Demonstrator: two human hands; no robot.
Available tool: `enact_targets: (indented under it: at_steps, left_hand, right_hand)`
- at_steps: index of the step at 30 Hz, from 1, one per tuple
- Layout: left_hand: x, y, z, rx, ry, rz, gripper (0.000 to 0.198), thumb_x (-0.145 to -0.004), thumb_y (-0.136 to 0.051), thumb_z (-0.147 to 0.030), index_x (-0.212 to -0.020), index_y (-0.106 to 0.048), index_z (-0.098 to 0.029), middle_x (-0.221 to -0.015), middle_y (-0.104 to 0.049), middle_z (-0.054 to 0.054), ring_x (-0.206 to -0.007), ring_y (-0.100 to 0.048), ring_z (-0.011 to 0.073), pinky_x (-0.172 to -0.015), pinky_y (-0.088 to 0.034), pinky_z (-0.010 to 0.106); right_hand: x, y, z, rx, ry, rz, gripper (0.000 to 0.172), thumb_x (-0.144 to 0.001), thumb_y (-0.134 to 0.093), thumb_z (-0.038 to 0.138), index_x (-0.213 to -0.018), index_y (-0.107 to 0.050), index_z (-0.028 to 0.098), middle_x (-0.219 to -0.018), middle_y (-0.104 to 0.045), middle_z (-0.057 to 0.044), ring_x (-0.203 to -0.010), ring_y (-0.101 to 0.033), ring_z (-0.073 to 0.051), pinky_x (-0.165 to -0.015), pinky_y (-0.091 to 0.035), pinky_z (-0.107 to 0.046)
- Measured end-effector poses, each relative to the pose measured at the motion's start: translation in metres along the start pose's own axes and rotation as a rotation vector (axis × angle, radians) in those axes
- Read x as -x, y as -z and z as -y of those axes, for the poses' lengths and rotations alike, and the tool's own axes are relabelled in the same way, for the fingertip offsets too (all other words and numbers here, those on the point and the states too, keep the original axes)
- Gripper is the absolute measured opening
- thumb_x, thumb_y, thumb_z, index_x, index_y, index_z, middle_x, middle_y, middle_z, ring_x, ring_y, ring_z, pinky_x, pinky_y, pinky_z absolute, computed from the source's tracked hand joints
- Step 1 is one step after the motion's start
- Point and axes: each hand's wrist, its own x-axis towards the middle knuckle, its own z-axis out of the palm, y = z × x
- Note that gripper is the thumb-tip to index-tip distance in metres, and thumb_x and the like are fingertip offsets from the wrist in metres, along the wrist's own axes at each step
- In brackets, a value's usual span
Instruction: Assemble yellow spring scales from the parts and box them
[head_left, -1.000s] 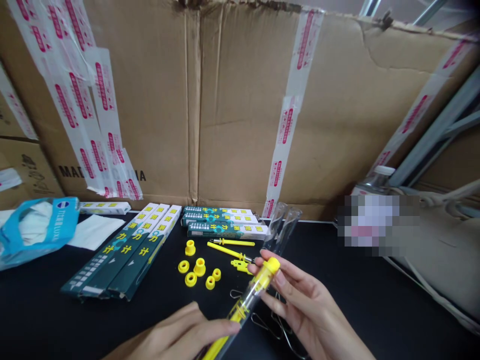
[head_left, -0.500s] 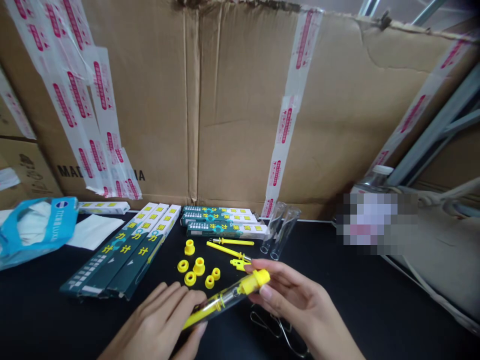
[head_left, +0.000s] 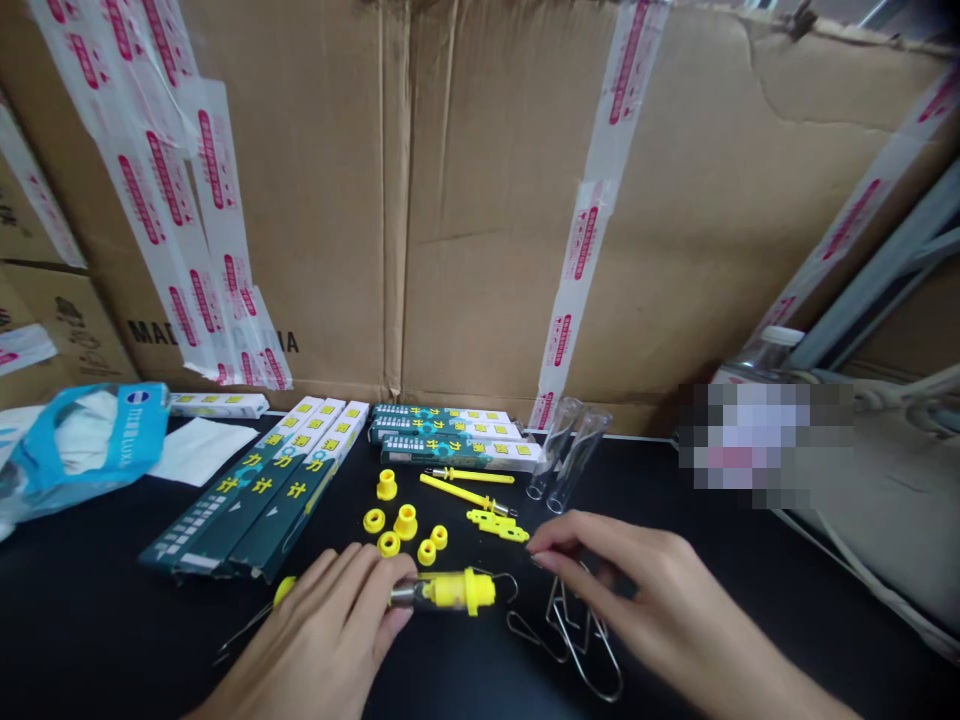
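Note:
My left hand [head_left: 330, 625] is wrapped round a clear tube assembly [head_left: 454, 590] with a yellow collared cap at its right end. Beyond the cap shows a thin metal hook [head_left: 511, 582]. At the tube's left end, a yellow part [head_left: 285, 590] and a long metal hook [head_left: 244, 632] stick out past my hand. My right hand [head_left: 630, 580] has thumb and index finger pinched together to the right of the cap; what they hold, if anything, is too small to name. Bent metal hooks [head_left: 592, 655] lie below it.
Yellow caps and rings [head_left: 406, 522], flat yellow pieces [head_left: 499, 525], yellow rods [head_left: 465, 493] and clear tubes [head_left: 579, 462] lie ahead. Behind are printed narrow boxes [head_left: 262, 490], [head_left: 457, 450], a blue bag [head_left: 142, 430] and a tall cardboard box [head_left: 487, 200].
The tube has turned from slanting to nearly level. My right hand has let go of its yellow cap and moved right. The hooks at both ends now show.

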Motion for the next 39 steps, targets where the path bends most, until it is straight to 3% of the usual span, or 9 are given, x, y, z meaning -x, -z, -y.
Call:
enact_targets:
  at_steps: [3, 8, 14, 18, 21, 27, 32, 39]
  left_hand:
    - [0.0, 0.003, 0.0, -0.009, -0.016, -0.026, 0.04, -0.11, -0.024, -0.03, -0.106, -0.062, -0.023, -0.084, -0.077, 0.001, -0.07, -0.076, 0.0217, -0.068, -0.056, 0.034]
    - [0.003, 0.001, 0.005, -0.028, -0.023, -0.038, 0.04, -0.109, -0.031, -0.047, -0.116, -0.063, -0.025, -0.089, -0.079, 0.0, -0.073, -0.077, 0.0219, -0.068, -0.058, 0.033]
    - [0.005, -0.002, 0.007, 0.016, -0.039, 0.039, 0.045, -0.11, -0.026, -0.04, -0.112, -0.069, -0.027, -0.079, -0.073, 0.0, -0.064, -0.072, 0.0211, -0.061, -0.057, 0.032]
    - [0.003, 0.001, 0.005, 0.024, -0.038, 0.05, 0.044, -0.11, -0.027, -0.039, -0.11, -0.069, -0.025, -0.081, -0.074, 0.001, -0.066, -0.072, 0.0215, -0.064, -0.058, 0.032]
    - [0.001, 0.003, 0.005, 0.023, -0.051, 0.059, 0.046, -0.11, -0.026, -0.038, -0.107, -0.069, -0.025, -0.081, -0.075, 0.002, -0.067, -0.073, 0.023, -0.064, -0.059, 0.035]
    - [0.0, 0.001, 0.005, 0.029, -0.044, 0.069, 0.045, -0.11, -0.026, -0.038, -0.108, -0.069, -0.027, -0.084, -0.077, 0.001, -0.069, -0.075, 0.023, -0.066, -0.059, 0.035]
    - [0.0, 0.002, 0.006, 0.057, -0.044, 0.014, 0.041, -0.109, -0.031, -0.042, -0.106, -0.069, -0.027, -0.084, -0.078, -0.001, -0.067, -0.075, 0.0209, -0.067, -0.058, 0.031]
    - [-0.002, 0.002, 0.006, 0.034, -0.059, 0.024, 0.044, -0.109, -0.028, -0.042, -0.105, -0.069, -0.027, -0.084, -0.08, 0.0, -0.068, -0.077, 0.0231, -0.061, -0.06, 0.033]
  right_hand:
    - [-0.004, 0.019, -0.019, 0.038, -0.086, 0.18, 0.015, -0.098, -0.061, 0.028, -0.09, -0.074, 0.026, -0.079, -0.074, 0.002, -0.062, -0.063, -0.014, -0.056, -0.047, -0.024]
    - [-0.008, 0.021, -0.038, 0.009, -0.05, 0.255, 0.011, -0.093, -0.069, 0.026, -0.1, -0.077, 0.027, -0.089, -0.07, 0.0, -0.07, -0.064, -0.015, -0.062, -0.048, -0.026]
    - [-0.008, 0.019, -0.026, 0.006, -0.048, 0.366, 0.008, -0.092, -0.073, 0.029, -0.099, -0.074, 0.027, -0.098, -0.062, 0.0, -0.086, -0.065, -0.017, -0.078, -0.049, -0.029]
    - [-0.003, 0.023, -0.016, 0.047, -0.081, 0.428, 0.038, -0.067, -0.092, 0.043, -0.089, -0.068, 0.023, -0.095, -0.063, 0.001, -0.084, -0.064, -0.019, -0.072, -0.048, -0.028]
    - [0.001, 0.023, -0.009, 0.108, -0.118, 0.474, 0.04, -0.059, -0.096, 0.037, -0.084, -0.068, 0.023, -0.091, -0.066, 0.002, -0.079, -0.065, -0.019, -0.07, -0.047, -0.027]
    - [0.007, 0.02, 0.001, 0.2, -0.151, 0.47, 0.013, -0.068, -0.073, 0.012, -0.074, -0.07, 0.023, -0.087, -0.071, 0.002, -0.076, -0.068, -0.018, -0.066, -0.046, -0.026]
    - [0.008, 0.011, 0.011, 0.45, -0.219, 0.459, 0.019, -0.063, -0.059, 0.007, -0.068, -0.07, 0.022, -0.072, -0.075, -0.002, -0.064, -0.07, -0.023, -0.057, -0.043, -0.029]
    - [0.012, 0.006, 0.008, 0.637, -0.045, 0.393, 0.016, -0.066, -0.059, 0.007, -0.069, -0.069, 0.018, -0.074, -0.075, -0.007, -0.06, -0.072, -0.026, -0.055, -0.046, -0.033]
